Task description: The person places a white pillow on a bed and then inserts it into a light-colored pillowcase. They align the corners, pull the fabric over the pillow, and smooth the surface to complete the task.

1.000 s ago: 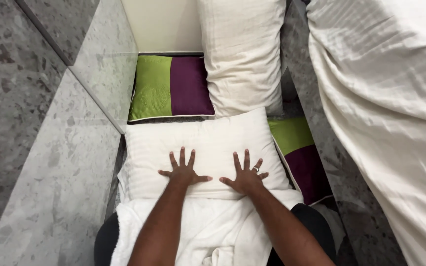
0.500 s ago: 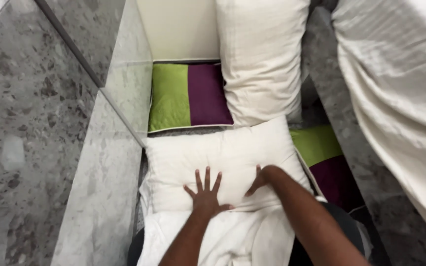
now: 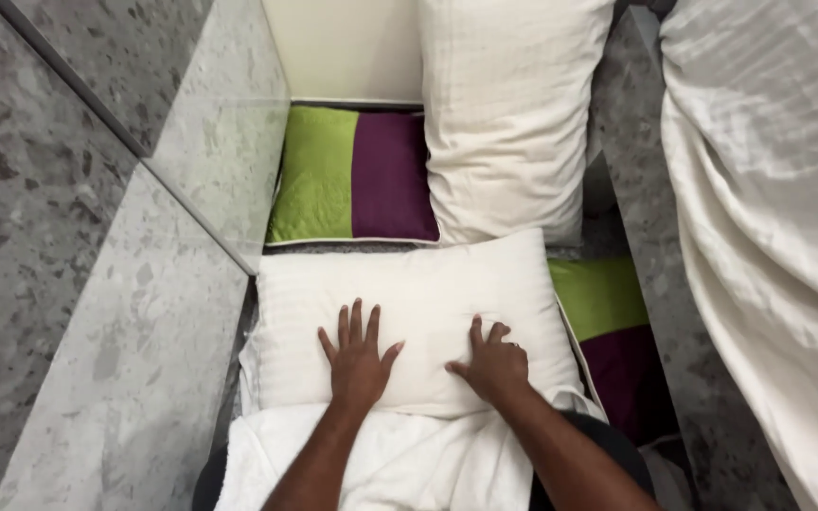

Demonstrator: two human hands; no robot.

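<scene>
A cream pillow (image 3: 409, 293) lies flat in front of me on the floor. My left hand (image 3: 357, 355) rests palm down on its near half with the fingers spread. My right hand (image 3: 492, 364) lies on the pillow's near right part, fingers bent and pressing into the fabric. A white towel or sheet (image 3: 390, 464) is bunched under my forearms, just below the pillow's near edge.
A green and purple cushion (image 3: 352, 175) lies beyond the pillow, and a second one (image 3: 617, 331) peeks out at its right. Another cream pillow (image 3: 508, 104) stands at the back. A white bedsheet (image 3: 769, 218) hangs at the right. Grey stone ledges (image 3: 97, 284) rise at the left.
Both hands have stayed on the pillow while the view shifted. My right hand went from flat with spread fingers to bent fingers pressing into the fabric.
</scene>
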